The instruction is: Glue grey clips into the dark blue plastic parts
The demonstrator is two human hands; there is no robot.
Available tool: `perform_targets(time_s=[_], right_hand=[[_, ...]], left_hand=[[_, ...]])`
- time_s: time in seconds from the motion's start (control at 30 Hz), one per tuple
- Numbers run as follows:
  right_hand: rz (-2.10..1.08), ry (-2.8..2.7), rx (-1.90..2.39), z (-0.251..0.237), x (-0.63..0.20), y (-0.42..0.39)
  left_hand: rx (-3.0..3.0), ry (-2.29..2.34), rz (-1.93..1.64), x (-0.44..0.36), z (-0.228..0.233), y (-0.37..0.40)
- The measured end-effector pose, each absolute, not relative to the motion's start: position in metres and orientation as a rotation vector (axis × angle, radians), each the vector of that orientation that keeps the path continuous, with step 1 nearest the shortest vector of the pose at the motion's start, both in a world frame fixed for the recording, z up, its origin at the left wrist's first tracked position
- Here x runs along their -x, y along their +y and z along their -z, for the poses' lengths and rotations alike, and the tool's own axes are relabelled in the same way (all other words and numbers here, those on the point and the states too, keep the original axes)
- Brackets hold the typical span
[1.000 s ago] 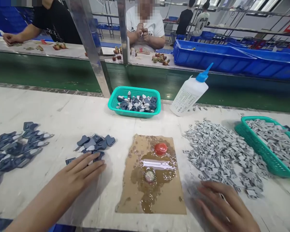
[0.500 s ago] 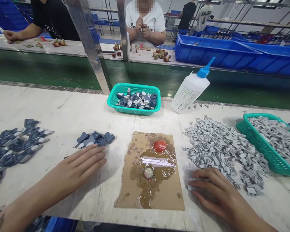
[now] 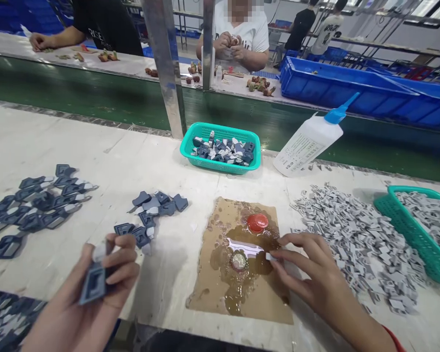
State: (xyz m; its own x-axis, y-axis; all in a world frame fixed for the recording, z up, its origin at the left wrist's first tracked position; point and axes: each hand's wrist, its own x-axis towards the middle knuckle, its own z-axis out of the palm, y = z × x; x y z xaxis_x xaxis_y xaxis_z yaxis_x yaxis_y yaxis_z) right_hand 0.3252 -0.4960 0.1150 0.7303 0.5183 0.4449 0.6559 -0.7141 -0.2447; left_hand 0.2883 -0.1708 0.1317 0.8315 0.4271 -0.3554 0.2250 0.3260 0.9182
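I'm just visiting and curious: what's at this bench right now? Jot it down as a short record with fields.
Left hand: holds a navy part with a pale tip
Right hand: pinches a small pale piece at the cardboard's right edge
On the cardboard: glossy, wet-looking patches, a red round object
Left of cardboard: groups of navy parts
Right of cardboard: a pile of grey pieces, a green basket of similar ones
Behind cardboard: another green basket holding navy and pale parts, a white bottle with a blue nozzle

Glossy liq. (image 3: 259,266) on matt cardbd (image 3: 269,304)
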Motion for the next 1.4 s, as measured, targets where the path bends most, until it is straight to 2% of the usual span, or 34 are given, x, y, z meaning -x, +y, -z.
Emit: perform_targets(time_s=[0.1, 0.23, 0.5, 0.7, 0.83, 1.1, 1.4], right_hand=[[0.432, -0.913, 2.544, -0.111, -0.333, -0.485], [0.439, -0.948, 2.556, -0.110, -0.337, -0.485], [0.431, -0.967, 2.593, -0.110, -0.337, -0.485], [0.487, -1.017, 2.595, -0.122, -0.336, -0.484], [0.639, -0.973, 2.594, -0.135, -0.334, -0.480], [0.623, -0.924, 2.564, -0.122, -0.337, -0.477], [0.568, -0.980, 2.630, -0.111, -0.335, -0.479]], left_hand=[[-0.631, 0.784, -0.015, -0.278, -0.141, -0.196], [-0.406, 0.847, 0.062, -0.268, -0.148, -0.209], [-0.393, 0.673, 0.100, -0.250, -0.112, -0.211], [-0.459, 0.798, 0.005, -0.251, -0.135, -0.217], [-0.477, 0.807, 0.059, -0.251, -0.147, -0.225], [-0.528, 0.760, 0.295, -0.260, -0.140, -0.243], [-0.402, 0.635, 0.331, -0.252, -0.121, -0.249]])
